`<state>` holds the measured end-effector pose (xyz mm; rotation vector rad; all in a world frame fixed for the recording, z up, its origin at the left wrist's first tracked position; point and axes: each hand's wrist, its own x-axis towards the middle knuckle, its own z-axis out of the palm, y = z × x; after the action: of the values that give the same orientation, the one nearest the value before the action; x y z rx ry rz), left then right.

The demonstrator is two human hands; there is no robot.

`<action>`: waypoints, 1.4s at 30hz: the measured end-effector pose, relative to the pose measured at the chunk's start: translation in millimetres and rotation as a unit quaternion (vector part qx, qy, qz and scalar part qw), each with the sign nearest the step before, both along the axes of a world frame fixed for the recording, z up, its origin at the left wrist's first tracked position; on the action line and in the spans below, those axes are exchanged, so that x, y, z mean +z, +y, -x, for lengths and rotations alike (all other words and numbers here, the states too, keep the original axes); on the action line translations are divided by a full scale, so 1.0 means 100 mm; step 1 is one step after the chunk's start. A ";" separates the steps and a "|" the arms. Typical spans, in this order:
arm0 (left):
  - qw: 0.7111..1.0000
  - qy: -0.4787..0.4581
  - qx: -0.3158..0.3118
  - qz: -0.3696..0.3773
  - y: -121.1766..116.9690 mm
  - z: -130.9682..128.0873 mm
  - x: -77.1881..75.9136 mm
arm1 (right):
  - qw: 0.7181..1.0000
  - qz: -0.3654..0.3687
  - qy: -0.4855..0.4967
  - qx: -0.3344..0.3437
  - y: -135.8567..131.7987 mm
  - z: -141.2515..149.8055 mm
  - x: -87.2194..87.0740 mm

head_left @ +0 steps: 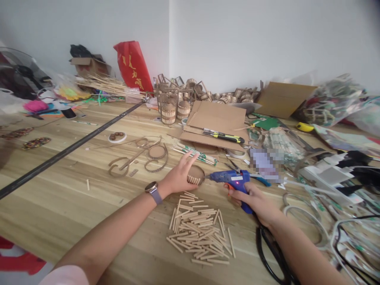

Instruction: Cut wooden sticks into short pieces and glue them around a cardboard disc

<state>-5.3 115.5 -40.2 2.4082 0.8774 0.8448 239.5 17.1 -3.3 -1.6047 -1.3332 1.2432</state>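
Observation:
My left hand (177,176), a watch on its wrist, grips a small round cardboard ring (198,171) at its left side. A row of short wooden sticks (194,181) stands along the ring's near inside edge. My right hand (257,202) is wrapped around a blue hot glue gun (228,176), with fingers at its orange trigger. The gun's nozzle points left, right at the ring's right edge; I cannot tell whether it touches. In front of the ring lies a loose pile of short wooden sticks (202,229).
Behind the ring lie wrapped sticks (196,153) and cardboard sheets (213,118) with utility knives (222,135) on top. Small stick baskets (168,113) stand by the wall. Cables and a white power strip (326,178) crowd the right. Black-handled scissors (268,253) lie near my right forearm.

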 end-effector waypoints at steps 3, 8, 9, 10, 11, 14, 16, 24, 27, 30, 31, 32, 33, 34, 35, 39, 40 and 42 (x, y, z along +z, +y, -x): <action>1.000 -0.002 -0.001 0.008 0.00 0.00 0.01 | 0.999 -0.003 0.007 0.043 0.02 0.02 -0.08; 1.000 0.001 0.002 0.015 0.00 0.00 0.03 | 0.997 0.007 -0.069 0.030 0.04 0.01 -0.20; 1.000 0.000 0.001 0.014 0.00 0.00 0.03 | 0.997 0.006 -0.075 0.032 0.04 0.01 -0.21; 1.000 -0.001 0.000 0.013 0.00 0.00 0.03 | 0.996 0.004 -0.077 0.036 0.04 0.00 -0.21; 1.000 -0.002 0.000 0.011 0.01 0.00 0.02 | 0.996 0.001 -0.076 0.041 0.03 0.00 -0.21; 1.000 -0.003 -0.001 0.010 0.02 0.00 0.02 | 0.995 -0.008 -0.093 0.044 0.03 0.01 -0.17; 1.000 -0.002 -0.002 0.008 0.02 0.00 0.02 | 0.990 -0.019 -0.130 0.047 0.02 0.02 -0.14; 1.000 0.001 0.001 -0.004 0.02 0.00 0.00 | 0.958 -0.114 -0.252 0.071 0.00 0.06 -0.16; 1.000 -0.001 0.001 -0.003 0.03 0.00 -0.01 | 0.949 -0.129 -0.280 0.070 -0.01 0.09 -0.16; 1.000 0.002 0.003 0.003 0.03 0.00 -0.01 | 0.944 -0.148 -0.287 0.068 -0.03 0.12 -0.14; 1.000 0.003 0.003 0.006 0.03 0.00 -0.01 | 0.943 -0.153 -0.287 0.069 -0.03 0.12 -0.14; 1.000 0.003 0.004 0.009 0.03 0.00 -0.01 | 0.942 -0.157 -0.287 0.071 -0.04 0.13 -0.14; 1.000 0.003 0.005 0.010 0.02 0.00 -0.01 | 0.942 -0.159 -0.288 0.073 -0.04 0.14 -0.14; 1.000 0.004 0.005 0.011 0.02 0.00 -0.01 | 0.941 -0.162 -0.289 0.075 -0.04 0.14 -0.15; 1.000 0.005 0.005 0.010 0.02 0.01 0.00 | 0.939 -0.164 -0.292 0.072 -0.04 0.14 -0.15; 1.000 0.010 0.007 0.008 0.02 0.00 0.01 | 0.935 -0.167 -0.305 0.070 -0.05 0.15 -0.16; 1.000 0.011 0.007 0.009 0.02 0.00 0.01 | 0.934 -0.167 -0.308 0.072 -0.05 0.16 -0.16; 1.000 0.010 0.006 0.009 0.02 0.00 0.01 | 0.931 -0.166 -0.316 0.074 -0.06 0.17 -0.15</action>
<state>-5.5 117.6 -39.7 2.4016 0.9050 0.8146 222.5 11.5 -18.4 -1.7395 -1.9666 0.5284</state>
